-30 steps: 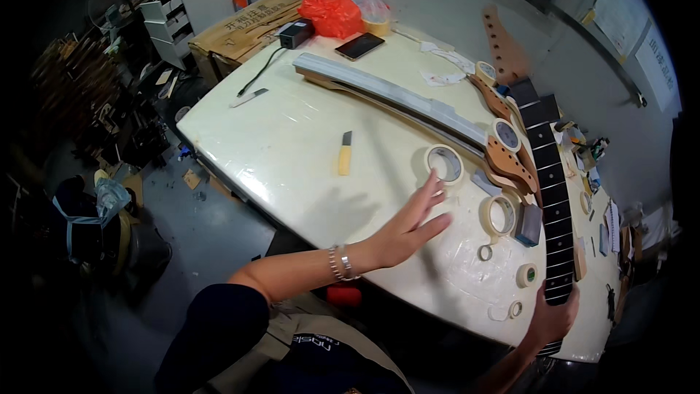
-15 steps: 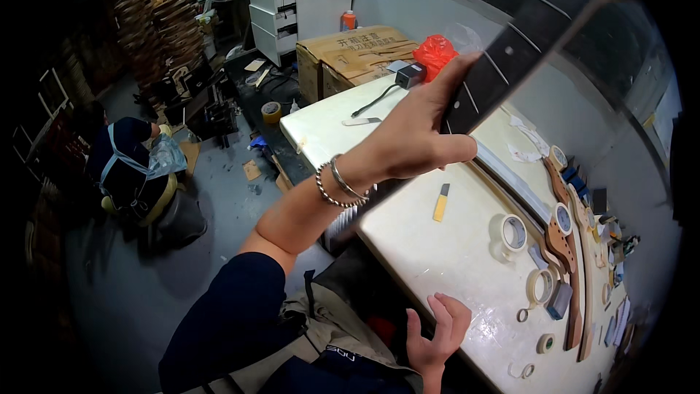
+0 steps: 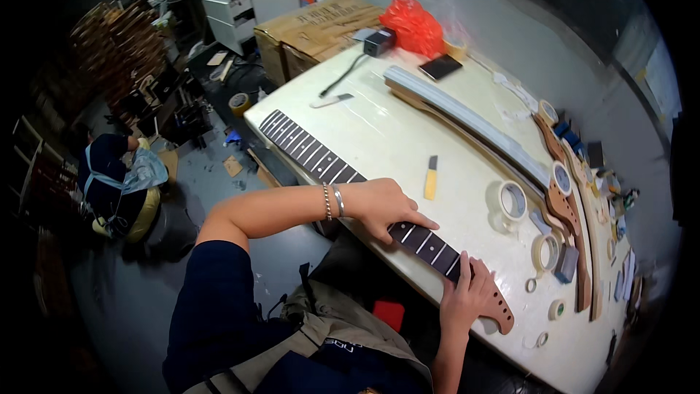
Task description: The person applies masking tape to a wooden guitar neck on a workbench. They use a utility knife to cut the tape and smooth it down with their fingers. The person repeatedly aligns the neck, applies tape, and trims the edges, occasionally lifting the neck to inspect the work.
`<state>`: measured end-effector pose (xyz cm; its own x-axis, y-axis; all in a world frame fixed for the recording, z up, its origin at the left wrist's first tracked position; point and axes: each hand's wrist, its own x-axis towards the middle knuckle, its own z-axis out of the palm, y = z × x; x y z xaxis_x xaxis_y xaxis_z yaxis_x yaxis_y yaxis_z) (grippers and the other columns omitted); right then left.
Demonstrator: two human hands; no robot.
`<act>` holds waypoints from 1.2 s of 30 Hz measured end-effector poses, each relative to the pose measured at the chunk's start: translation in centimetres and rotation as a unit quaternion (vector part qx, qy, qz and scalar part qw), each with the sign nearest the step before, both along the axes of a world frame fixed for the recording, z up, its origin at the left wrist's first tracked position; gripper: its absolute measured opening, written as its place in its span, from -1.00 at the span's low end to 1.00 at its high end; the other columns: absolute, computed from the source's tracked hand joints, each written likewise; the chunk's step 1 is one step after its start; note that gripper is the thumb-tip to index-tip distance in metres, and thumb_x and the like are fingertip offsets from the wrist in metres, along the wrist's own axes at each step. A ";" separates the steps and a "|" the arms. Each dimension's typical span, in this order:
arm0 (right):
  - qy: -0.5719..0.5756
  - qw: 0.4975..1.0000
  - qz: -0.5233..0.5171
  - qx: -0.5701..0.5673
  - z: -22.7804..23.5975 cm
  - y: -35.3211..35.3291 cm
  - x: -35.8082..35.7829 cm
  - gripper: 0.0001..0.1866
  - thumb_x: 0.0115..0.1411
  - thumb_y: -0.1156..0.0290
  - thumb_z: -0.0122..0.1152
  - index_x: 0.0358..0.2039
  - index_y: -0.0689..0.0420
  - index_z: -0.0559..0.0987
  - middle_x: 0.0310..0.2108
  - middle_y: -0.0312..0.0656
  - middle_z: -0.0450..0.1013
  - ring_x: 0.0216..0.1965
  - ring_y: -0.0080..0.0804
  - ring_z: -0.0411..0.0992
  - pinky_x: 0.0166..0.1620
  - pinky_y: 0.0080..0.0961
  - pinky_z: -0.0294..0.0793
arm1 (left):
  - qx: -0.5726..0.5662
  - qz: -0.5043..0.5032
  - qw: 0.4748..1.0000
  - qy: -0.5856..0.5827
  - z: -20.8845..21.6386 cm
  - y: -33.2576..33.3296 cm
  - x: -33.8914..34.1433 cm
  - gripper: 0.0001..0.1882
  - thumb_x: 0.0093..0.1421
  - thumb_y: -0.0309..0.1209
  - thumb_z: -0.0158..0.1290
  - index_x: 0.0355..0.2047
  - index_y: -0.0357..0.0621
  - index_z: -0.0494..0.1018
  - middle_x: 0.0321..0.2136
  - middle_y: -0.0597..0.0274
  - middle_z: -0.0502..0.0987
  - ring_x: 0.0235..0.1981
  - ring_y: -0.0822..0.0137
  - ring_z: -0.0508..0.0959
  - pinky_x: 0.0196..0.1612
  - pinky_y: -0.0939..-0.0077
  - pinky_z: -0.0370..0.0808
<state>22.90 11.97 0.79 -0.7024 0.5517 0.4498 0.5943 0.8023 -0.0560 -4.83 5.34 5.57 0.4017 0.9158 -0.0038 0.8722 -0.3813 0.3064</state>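
Note:
A guitar neck with a dark fretboard, pale frets and dot inlays lies face up along the table's near edge. Its brown headstock, with a row of holes, points to the lower right. My left hand, with two bracelets at the wrist, grips across the middle of the neck and hides some frets. Where fretboard meets headstock, my right hand holds the neck, fingers on top and thumb at the near side. A yellow-handled knife lies beyond my hands.
A long neck piece with a grey top lies farther back. Tape rolls, a blue-grey block and other brown necks crowd the right. A red bag and black phone are behind. Someone sits at far left.
The guitar neck has come down from in front of me onto the table. My left hand lowered with it, and my right hand, free before, now holds the headstock end.

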 end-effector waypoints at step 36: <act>0.083 0.990 -0.112 -0.038 -1.7 -1.3 1.2 -0.73 0.00 0.18 0.32 -0.24 -0.15 0.59 -0.11 -0.17 0.34 0.02 -0.21 0.28 0.26 0.10 -0.12 | 0.037 0.433 0.897 0.077 -2.1 27.5 -23.6 0.08 -0.14 0.09 0.20 0.18 -0.44 0.01 -0.03 -0.34 0.31 0.06 -0.12 0.32 0.11 0.26 0.27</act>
